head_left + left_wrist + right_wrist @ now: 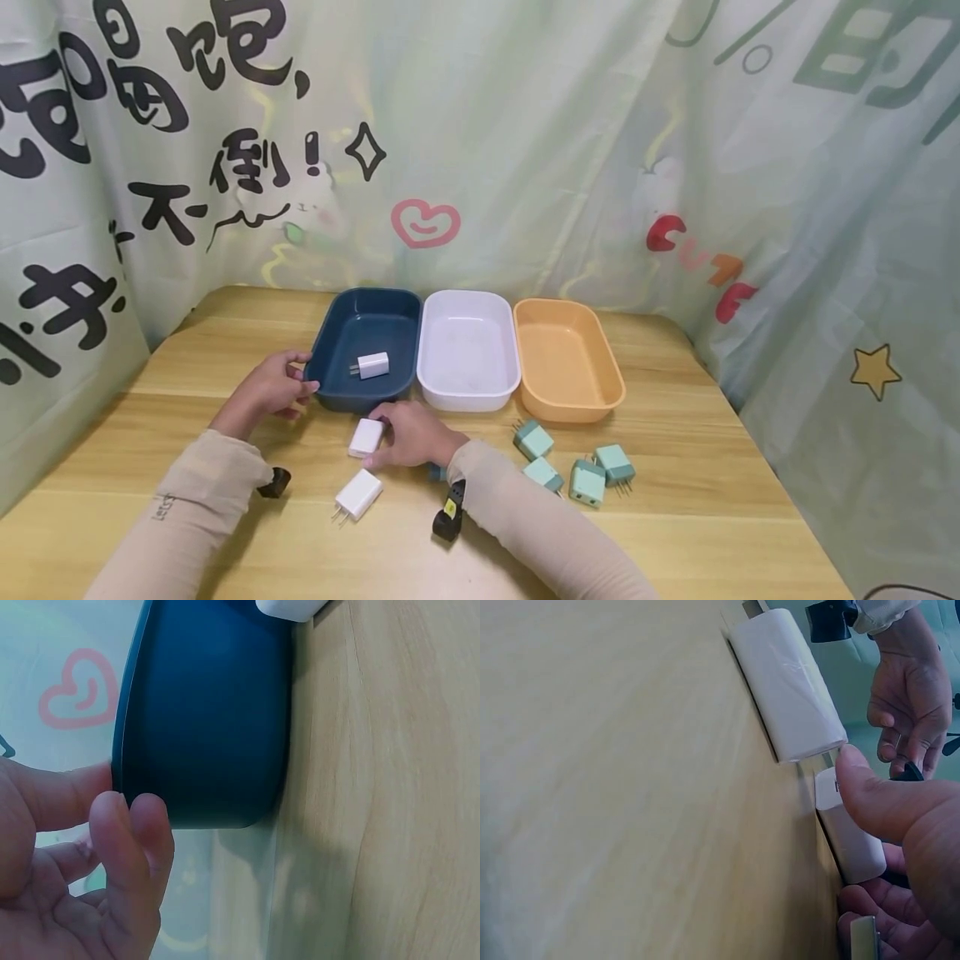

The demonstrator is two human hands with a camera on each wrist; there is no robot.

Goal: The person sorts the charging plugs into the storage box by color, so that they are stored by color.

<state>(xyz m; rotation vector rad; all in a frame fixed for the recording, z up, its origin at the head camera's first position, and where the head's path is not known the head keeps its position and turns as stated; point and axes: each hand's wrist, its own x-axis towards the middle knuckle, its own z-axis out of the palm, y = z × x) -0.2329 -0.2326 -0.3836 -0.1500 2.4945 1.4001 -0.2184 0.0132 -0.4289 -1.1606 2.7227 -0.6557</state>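
My left hand (279,385) pinches the left rim of a dark blue tray (322,358), thumb on one side and fingertips on the other in the left wrist view. Inside that tray lies a white charger plug (372,365). Just in front of the tray, my right hand (412,435) holds a second white charger plug (365,438) between thumb and fingers, low over the wooden table. The right wrist view shows this plug (853,840) partly behind the thumb. Nearer the person, a third white charger plug (358,495) lies with its prongs pointing down-left.
A white tray (468,398) and an orange tray (573,410) stand in a row right of the blue one. Several mint-green charger plugs (588,483) lie right of the right forearm. A bluish piece (437,472) shows partly under the right wrist. A printed curtain (525,167) hangs behind the table.
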